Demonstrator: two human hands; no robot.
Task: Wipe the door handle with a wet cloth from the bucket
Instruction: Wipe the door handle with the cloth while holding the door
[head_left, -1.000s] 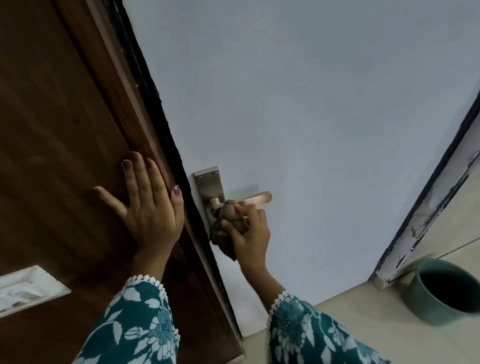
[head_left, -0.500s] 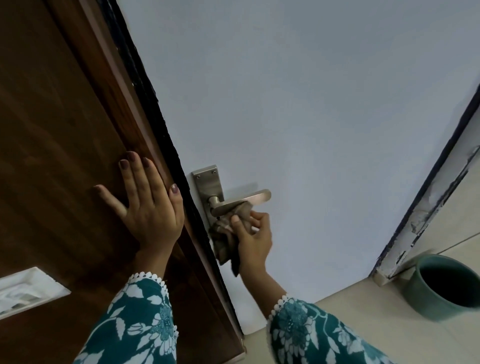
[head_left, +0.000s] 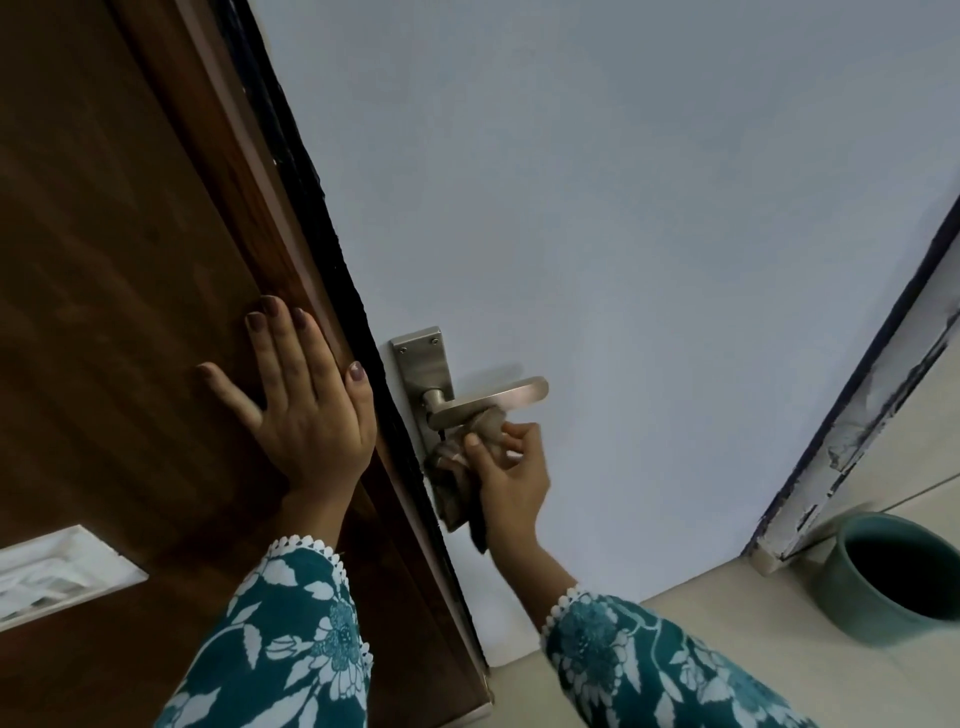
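A brushed-metal lever handle (head_left: 493, 397) on its backplate (head_left: 421, 364) sticks out from the pale grey door (head_left: 597, 208). Just under the lever, my right hand (head_left: 511, 467) grips a crumpled brownish cloth (head_left: 457, 478), whose top touches the lever's underside while the rest hangs down against the backplate. My left hand (head_left: 301, 410) lies flat with fingers spread on the dark wooden door (head_left: 104, 260) at its edge, holding nothing. A teal bucket (head_left: 893, 577) stands on the floor at the lower right; its inside is dark.
A white rectangular vent plate (head_left: 57, 571) is set in the wooden door at the lower left. A chipped white door frame (head_left: 857, 441) runs up the right side. Beige floor tiles (head_left: 675, 634) lie below.
My right hand with the cloth slid off the lever's neck and down below it, leaving the lever bare. My left hand stayed flat on the wooden door.
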